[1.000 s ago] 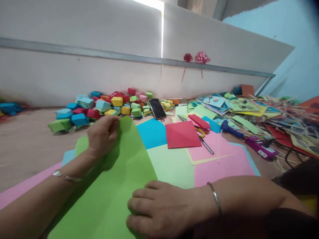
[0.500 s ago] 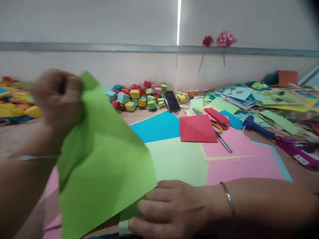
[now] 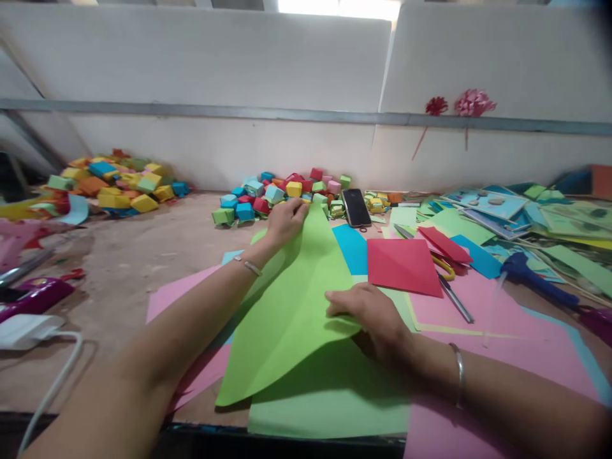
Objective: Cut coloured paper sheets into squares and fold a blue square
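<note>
A bright green sheet of paper [image 3: 296, 299] slants over the other sheets, its near edge lifted and bowed. My left hand [image 3: 287, 223] grips its far end, fingers closed. At the sheet's right edge my right hand [image 3: 375, 319] pinches it between thumb and fingers. Beneath lies a pale green sheet [image 3: 329, 408], partly covered. Right of the bright green sheet are a red paper square [image 3: 404, 266] and a blue sheet [image 3: 351, 245], the blue one partly hidden. Pink sheets [image 3: 478, 376] spread under my right forearm.
Folded paper cubes [image 3: 294, 189] are heaped by the wall, beside a phone [image 3: 356, 208]. Yellow-handled scissors [image 3: 444, 268], a pen [image 3: 456, 299] and a blue glue gun [image 3: 540, 280] lie at right. Another cube pile [image 3: 115, 182] and a white charger [image 3: 31, 331] are at left.
My left hand has lowered the bright green sheet and carried it rightward over the other papers. My right hand has moved from the table's front onto that sheet's edge. The view has shifted left.
</note>
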Available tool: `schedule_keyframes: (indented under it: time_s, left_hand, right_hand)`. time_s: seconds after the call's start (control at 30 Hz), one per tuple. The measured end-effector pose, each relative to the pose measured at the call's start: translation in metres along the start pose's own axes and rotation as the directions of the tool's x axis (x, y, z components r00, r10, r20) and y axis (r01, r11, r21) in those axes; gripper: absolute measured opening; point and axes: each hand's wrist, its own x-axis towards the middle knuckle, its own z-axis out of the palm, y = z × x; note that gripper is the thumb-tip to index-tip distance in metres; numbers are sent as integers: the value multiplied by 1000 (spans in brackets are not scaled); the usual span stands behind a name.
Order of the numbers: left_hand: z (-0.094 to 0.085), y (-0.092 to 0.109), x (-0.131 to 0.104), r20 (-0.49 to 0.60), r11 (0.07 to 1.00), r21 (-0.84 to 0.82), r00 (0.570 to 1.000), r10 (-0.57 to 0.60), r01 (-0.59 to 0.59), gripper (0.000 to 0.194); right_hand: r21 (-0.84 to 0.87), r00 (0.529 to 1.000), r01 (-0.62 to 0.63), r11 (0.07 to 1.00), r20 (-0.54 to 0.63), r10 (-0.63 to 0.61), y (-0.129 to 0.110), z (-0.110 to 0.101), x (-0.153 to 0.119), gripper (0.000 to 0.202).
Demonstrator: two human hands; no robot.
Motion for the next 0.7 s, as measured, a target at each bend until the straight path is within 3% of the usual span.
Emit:
schedule_keyframes:
  time_s: [0.1,0.23,0.33,0.47,0.6,0.63,0.7]
  left_hand:
    - [1,7,-2,116,999,-8,993,39,-38,25]
    - [-32,7,-5,229,997,11,971,71,-76,36]
    - [-71,4,-13,364,998,26,930,50,-64,34]
    - [-116,8,-37,578,998,1,814,55,-68,29]
    - [-136,17,-68,752,996,-37,655,78,-77,23]
    - [-138,18,-74,774,996,-36,628,77,-78,22]
    - [-139,17,-83,784,996,-15,617,63,-83,21]
  right_hand:
    - [273,972,-232,934,87,216,18,4,-5,31]
    - [352,899,-426,833,270,346,27,4,-7,31]
    - [337,903,-401,852,302,305,27,5,-7,43]
    - [254,931,-301,919,287,226,26,8,-8,43]
    - [179,941,-248,952,279,192,25,10,-10,43]
    - [167,942,-237,957,281,184,24,10,-10,43]
    - [151,941,-227,962,286,178,24,11,-11,44]
